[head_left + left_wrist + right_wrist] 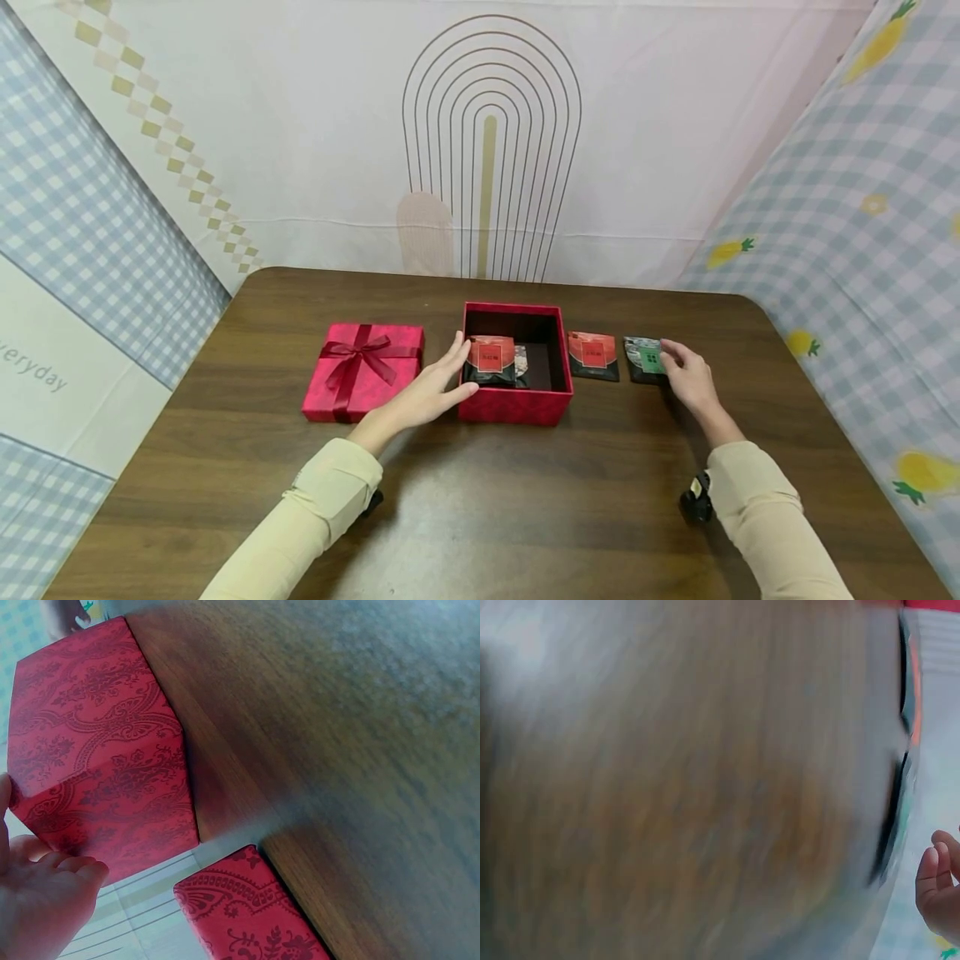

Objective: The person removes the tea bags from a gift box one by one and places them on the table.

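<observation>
Two packets (592,356) outside one box (514,407)

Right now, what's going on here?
A person's left hand is at the left side of an open red box with packets inside. Their right hand is at the right edge of a green-labelled packet; whether it grips is unclear. A red packet lies between that and the box; the bow-topped lid lies left of it.

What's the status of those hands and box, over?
Left hand at red box, packets inside. Right hand by green-labelled packet. Lid off, left of box.
</observation>
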Demonstrator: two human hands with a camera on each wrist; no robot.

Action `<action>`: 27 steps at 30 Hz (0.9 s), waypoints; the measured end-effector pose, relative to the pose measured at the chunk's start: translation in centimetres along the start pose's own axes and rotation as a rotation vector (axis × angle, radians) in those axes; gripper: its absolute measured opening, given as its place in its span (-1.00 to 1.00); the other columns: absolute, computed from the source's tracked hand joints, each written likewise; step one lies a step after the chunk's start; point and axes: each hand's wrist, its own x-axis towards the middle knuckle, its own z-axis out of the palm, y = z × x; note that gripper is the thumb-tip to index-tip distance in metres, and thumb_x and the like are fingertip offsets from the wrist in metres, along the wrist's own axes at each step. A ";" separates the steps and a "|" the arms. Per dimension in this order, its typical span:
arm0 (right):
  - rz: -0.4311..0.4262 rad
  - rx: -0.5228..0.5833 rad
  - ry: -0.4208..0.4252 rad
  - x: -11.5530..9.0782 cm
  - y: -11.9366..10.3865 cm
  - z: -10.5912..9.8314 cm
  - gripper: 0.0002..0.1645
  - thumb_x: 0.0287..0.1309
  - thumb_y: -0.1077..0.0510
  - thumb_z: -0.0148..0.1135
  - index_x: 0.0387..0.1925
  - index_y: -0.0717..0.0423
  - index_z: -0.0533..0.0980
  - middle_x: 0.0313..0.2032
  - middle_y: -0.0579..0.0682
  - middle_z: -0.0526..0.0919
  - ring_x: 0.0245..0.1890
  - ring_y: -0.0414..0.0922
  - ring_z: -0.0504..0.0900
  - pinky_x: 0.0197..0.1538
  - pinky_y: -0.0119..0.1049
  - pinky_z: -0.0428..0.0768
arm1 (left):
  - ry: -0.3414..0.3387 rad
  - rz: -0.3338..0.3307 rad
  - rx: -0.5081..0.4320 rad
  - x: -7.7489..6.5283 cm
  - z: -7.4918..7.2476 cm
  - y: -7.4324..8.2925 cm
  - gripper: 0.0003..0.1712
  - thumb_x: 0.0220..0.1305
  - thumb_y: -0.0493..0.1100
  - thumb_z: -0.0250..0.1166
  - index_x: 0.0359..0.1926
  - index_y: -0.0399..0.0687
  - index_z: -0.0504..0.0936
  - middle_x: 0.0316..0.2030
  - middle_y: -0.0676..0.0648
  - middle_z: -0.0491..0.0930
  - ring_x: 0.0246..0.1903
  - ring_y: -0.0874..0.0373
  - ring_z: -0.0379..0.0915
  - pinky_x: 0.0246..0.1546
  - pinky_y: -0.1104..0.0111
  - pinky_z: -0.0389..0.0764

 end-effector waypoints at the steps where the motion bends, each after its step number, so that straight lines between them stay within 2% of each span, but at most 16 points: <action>1: -0.014 0.010 0.005 0.1 -0.3 0.2 -0.54 0.32 0.20 -0.12 0.14 0.44 0.31 0.06 0.40 0.42 0.05 0.24 0.39 0.05 0.04 0.32 | 0.001 -0.001 0.000 0.0 0.0 0.0 -0.18 0.32 -0.03 0.07 0.40 -0.22 -0.15 0.41 -0.19 -0.35 0.35 -0.06 -0.18 0.30 0.11 0.00; 4: -0.056 0.053 0.010 0.4 -1.4 0.7 -0.53 0.33 0.19 -0.11 0.15 0.43 0.31 0.08 0.37 0.42 0.02 0.16 0.42 0.00 -0.15 0.38 | 0.004 0.001 -0.002 0.0 0.0 0.0 -0.18 0.32 -0.03 0.07 0.40 -0.22 -0.15 0.41 -0.19 -0.35 0.35 -0.06 -0.18 0.30 0.10 0.00; 9: -0.100 0.163 -0.001 0.4 -4.2 1.4 -0.53 0.32 0.15 -0.06 0.15 0.38 0.33 0.04 0.31 0.48 -0.15 -0.39 0.43 -0.15 -0.62 0.34 | 0.008 0.008 0.001 0.0 0.2 0.0 -0.19 0.33 -0.03 0.07 0.40 -0.22 -0.14 0.40 -0.20 -0.34 0.35 -0.07 -0.18 0.29 0.10 0.01; 10: -0.104 0.184 -0.009 0.4 -4.9 1.6 -0.52 0.32 0.14 -0.06 0.16 0.37 0.33 0.04 0.31 0.49 -0.15 -0.40 0.42 -0.19 -0.66 0.34 | 0.008 0.007 0.001 0.0 0.2 -0.1 -0.19 0.33 -0.03 0.07 0.40 -0.22 -0.14 0.40 -0.20 -0.34 0.35 -0.07 -0.18 0.29 0.10 0.01; 12: -0.110 0.222 -0.034 0.4 -6.2 1.8 -0.51 0.33 0.12 -0.07 0.18 0.36 0.32 0.05 0.30 0.48 -0.11 -0.35 0.46 -0.23 -0.67 0.36 | 0.008 0.006 0.001 0.0 0.1 -0.1 -0.19 0.33 -0.03 0.07 0.40 -0.22 -0.14 0.40 -0.20 -0.34 0.35 -0.07 -0.18 0.29 0.10 0.01; 14: -0.109 0.247 -0.067 0.4 -7.5 2.0 -0.49 0.34 0.10 -0.08 0.20 0.33 0.30 0.08 0.28 0.47 -0.03 -0.16 0.49 -0.24 -0.68 0.37 | 0.009 0.006 0.000 0.0 0.1 -0.1 -0.19 0.32 -0.04 0.07 0.40 -0.23 -0.14 0.40 -0.19 -0.34 0.35 -0.07 -0.17 0.29 0.10 0.02; 16: -0.116 0.269 -0.097 0.3 -8.6 2.2 -0.47 0.34 0.07 -0.09 0.22 0.31 0.28 0.09 0.27 0.46 0.05 0.05 0.43 -0.20 -0.66 0.38 | 0.010 0.005 0.002 0.0 0.1 -0.1 -0.19 0.32 -0.04 0.07 0.40 -0.23 -0.13 0.40 -0.19 -0.34 0.35 -0.07 -0.17 0.29 0.10 0.02; 21: -0.155 0.311 -0.147 0.2 -10.9 3.1 -0.50 0.34 0.09 -0.08 0.20 0.30 0.30 0.09 0.25 0.47 0.02 0.01 0.45 -0.10 -0.55 0.44 | 0.010 0.007 0.007 0.0 0.0 -0.1 -0.19 0.32 -0.04 0.07 0.39 -0.24 -0.13 0.40 -0.20 -0.33 0.35 -0.07 -0.17 0.29 0.10 0.01; 24: -0.168 0.324 -0.163 -0.1 -12.2 3.8 -0.52 0.33 0.11 -0.06 0.19 0.29 0.32 0.08 0.23 0.48 0.01 0.01 0.48 -0.11 -0.56 0.44 | 0.010 0.008 0.005 0.0 0.0 0.0 -0.19 0.32 -0.05 0.08 0.39 -0.24 -0.13 0.40 -0.21 -0.33 0.35 -0.07 -0.17 0.29 0.10 0.01; 27: -0.156 0.374 -0.196 -0.3 -13.4 4.3 -0.53 0.32 0.12 -0.04 0.18 0.28 0.33 0.08 0.23 0.48 -0.10 -0.03 0.52 -0.20 -0.51 0.49 | 0.009 0.006 0.005 0.0 0.0 0.0 -0.19 0.32 -0.05 0.08 0.40 -0.24 -0.13 0.40 -0.21 -0.33 0.35 -0.07 -0.17 0.29 0.10 0.01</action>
